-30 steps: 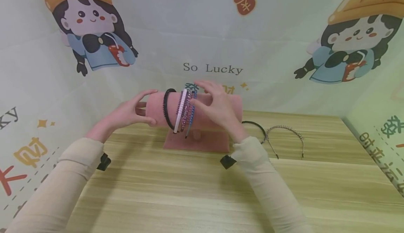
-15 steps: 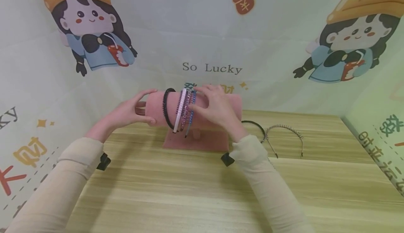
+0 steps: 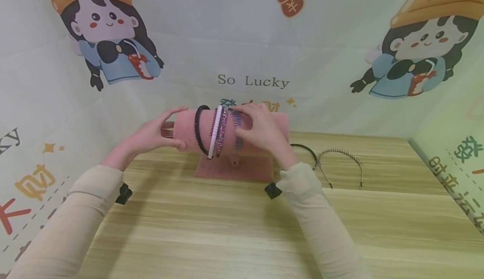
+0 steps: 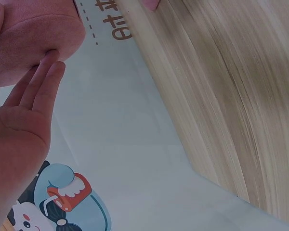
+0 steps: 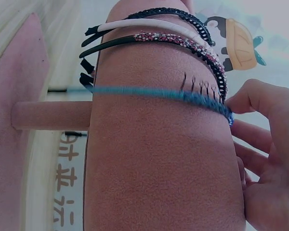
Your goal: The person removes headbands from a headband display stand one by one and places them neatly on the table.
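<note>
From my end I can read "So Lucky" (image 3: 253, 80) on the far backdrop (image 3: 321, 60), above a partly hidden coloured row ending in 财 (image 3: 271, 106). A red pouch (image 3: 290, 1) printed higher up bears a mark like a yuan sign. On the left wall (image 3: 26, 73) I get "ky" (image 3: 8, 139), an orange 财 and a cut-off red character (image 3: 10, 213); on the right wall (image 3: 446, 115), a green 發 (image 3: 469, 151) and brown 时来运 (image 3: 443, 183).

Head view: the right hand (image 3: 261, 125) masks part of the blue headband (image 3: 238, 121); left wrist view: the edge slices the pink roll (image 4: 33, 38)!
</note>
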Available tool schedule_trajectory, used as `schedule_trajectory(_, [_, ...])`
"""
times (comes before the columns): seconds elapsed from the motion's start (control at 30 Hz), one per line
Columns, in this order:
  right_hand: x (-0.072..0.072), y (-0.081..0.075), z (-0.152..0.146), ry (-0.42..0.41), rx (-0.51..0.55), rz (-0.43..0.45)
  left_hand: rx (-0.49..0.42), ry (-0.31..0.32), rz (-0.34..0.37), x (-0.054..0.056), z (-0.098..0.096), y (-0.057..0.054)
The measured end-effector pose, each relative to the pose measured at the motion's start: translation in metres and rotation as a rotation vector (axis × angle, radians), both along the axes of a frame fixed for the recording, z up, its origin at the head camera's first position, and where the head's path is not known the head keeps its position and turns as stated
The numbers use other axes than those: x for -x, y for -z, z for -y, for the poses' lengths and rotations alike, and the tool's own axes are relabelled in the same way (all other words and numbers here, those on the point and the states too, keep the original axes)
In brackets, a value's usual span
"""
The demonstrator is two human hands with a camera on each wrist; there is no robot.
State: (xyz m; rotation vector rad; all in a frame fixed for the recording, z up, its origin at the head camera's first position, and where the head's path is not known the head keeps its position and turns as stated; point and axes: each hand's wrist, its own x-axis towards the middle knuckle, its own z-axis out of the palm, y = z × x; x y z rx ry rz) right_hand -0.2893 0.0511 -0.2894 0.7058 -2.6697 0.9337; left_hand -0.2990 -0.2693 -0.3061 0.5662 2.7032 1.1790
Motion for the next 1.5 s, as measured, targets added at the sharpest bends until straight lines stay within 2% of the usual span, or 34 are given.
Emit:
schedule_trajectory(0.13, [0.001,0.000,-0.003,-0.023,0.044,0.012,-0.009,0.001,0.003,0.000,0.000,0.000])
schedule_trajectory(0.57, [0.000,-0.003,-0.008,-0.023,0.234,0.077,-0.020,0.001,0.000,-0.001,-0.001,-0.002])
schedule_trajectory(1.1, [0.000,0.002,-0.008,-0.024,0.295,0.073,0.003,0.001,-0.006,0.000,-0.001,-0.001])
schedule_trajectory(1.5, [-0.003,0.002,-0.014,-0.089,0.375,0.114,0.007,0.000,-0.006,0.001,0.000,-0.001])
